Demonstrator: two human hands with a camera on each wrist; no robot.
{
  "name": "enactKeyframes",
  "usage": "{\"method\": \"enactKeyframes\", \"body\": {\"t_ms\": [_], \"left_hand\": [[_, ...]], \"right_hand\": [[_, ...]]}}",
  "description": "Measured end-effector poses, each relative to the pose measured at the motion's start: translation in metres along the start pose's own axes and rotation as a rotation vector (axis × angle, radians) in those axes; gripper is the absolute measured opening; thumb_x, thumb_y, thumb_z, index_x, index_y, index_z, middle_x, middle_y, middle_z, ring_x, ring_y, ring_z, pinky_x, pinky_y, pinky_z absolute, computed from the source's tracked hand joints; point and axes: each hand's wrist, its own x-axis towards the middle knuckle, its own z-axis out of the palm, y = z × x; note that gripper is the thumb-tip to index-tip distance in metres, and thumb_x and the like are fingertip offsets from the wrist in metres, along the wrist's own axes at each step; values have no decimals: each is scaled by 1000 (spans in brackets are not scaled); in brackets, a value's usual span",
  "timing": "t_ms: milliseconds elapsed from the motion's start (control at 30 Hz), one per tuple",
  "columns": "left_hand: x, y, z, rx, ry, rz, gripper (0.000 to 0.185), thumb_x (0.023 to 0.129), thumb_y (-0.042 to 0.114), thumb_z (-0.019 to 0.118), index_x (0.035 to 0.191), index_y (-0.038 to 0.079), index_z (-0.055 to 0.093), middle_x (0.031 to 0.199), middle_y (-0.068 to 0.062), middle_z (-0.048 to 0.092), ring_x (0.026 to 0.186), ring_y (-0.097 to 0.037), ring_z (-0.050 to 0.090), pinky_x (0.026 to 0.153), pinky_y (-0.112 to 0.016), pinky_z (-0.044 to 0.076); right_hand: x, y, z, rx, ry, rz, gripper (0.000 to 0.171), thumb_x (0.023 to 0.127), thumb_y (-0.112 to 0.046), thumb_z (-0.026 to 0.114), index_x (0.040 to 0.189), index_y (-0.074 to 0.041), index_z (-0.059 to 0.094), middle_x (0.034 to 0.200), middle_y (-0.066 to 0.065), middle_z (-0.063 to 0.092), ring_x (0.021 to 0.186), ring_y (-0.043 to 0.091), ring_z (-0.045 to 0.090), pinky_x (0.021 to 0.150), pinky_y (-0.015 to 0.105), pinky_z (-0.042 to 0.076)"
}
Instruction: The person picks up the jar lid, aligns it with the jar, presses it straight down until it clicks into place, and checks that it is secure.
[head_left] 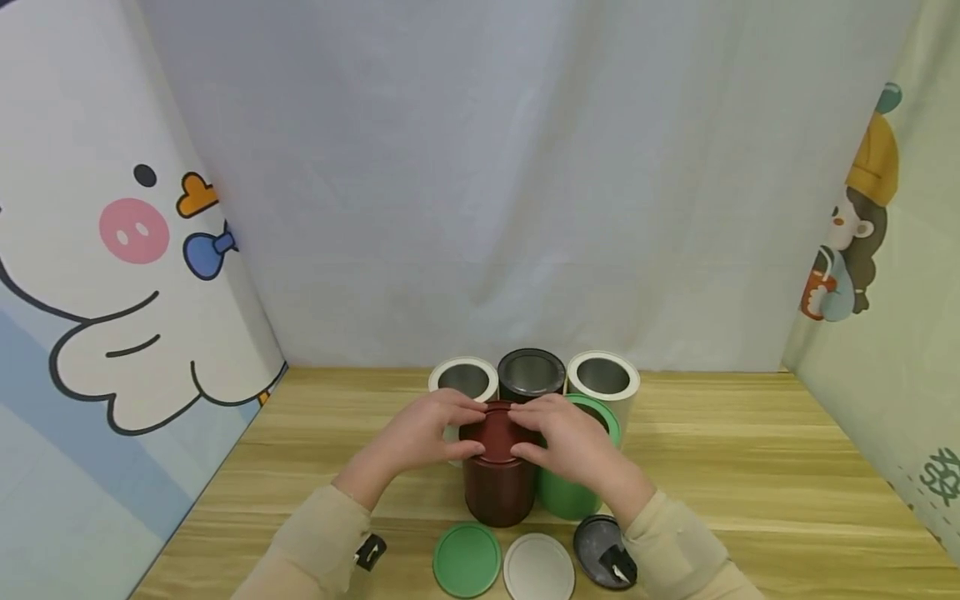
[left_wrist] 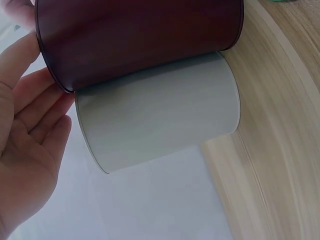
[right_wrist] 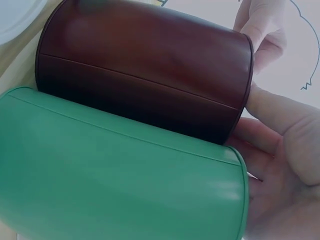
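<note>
A dark red can (head_left: 500, 498) stands upright with a matching red lid (head_left: 501, 435) on its top. My left hand (head_left: 425, 431) holds the left side of the lid, thumb at the front rim and fingers toward the back. From the opposite side my right hand (head_left: 573, 435) grips it the same way. The right wrist view shows a green can (right_wrist: 125, 175) right beside the red one, below my right hand. A white can (left_wrist: 160, 115) shows beside the red can in the left wrist view, close to my left fingers.
Behind stand a black can (head_left: 532, 357) and another white can (head_left: 630, 385). In front lie a green lid (head_left: 467, 560), a white lid (head_left: 538, 569) and a black lid (head_left: 594, 546). The wooden table (head_left: 735, 467) meets a pale curtain (head_left: 480, 183) at its back edge.
</note>
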Motion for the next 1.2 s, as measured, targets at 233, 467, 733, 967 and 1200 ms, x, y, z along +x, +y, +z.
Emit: {"method": "enactKeyframes", "body": {"t_ms": [233,467,733,967,1200], "left_hand": [[1,0,1,19,10,20,37,86,24,79,113,-1,74,117,-11,69,108,-26,62,94,-38,51],[1,-1,0,21,11,31,37,86,23,80,113,-2,74,116,-12,69,108,-26,63,93,-38,51],[1,1,0,13,9,35,38,86,23,79,114,-2,73,116,-11,69,108,-25,62,94,-38,51],[-1,1,2,-9,23,33,36,87,21,79,114,-2,73,116,-12,69,108,-26,62,93,-38,52],[-2,-1,4,-14,51,60,32,86,19,79,110,-2,75,115,-13,69,106,-26,62,92,-38,52]], "right_hand": [[0,-1,0,-20,-14,6,42,88,-26,77,123,-4,70,129,8,65,119,28,57,94,41,51],[1,0,-1,-28,-33,-6,41,89,-26,75,124,-5,70,129,8,65,119,28,57,94,41,51],[1,1,-3,-44,-36,-17,39,89,-27,75,122,-6,72,128,7,66,115,26,58,90,40,52],[0,2,-3,-55,-41,-39,38,90,-27,74,121,-5,72,128,7,66,114,26,58,90,40,53],[-1,1,-2,-70,-29,-45,34,90,-27,74,117,-5,74,128,7,66,114,27,58,88,39,53]]}}
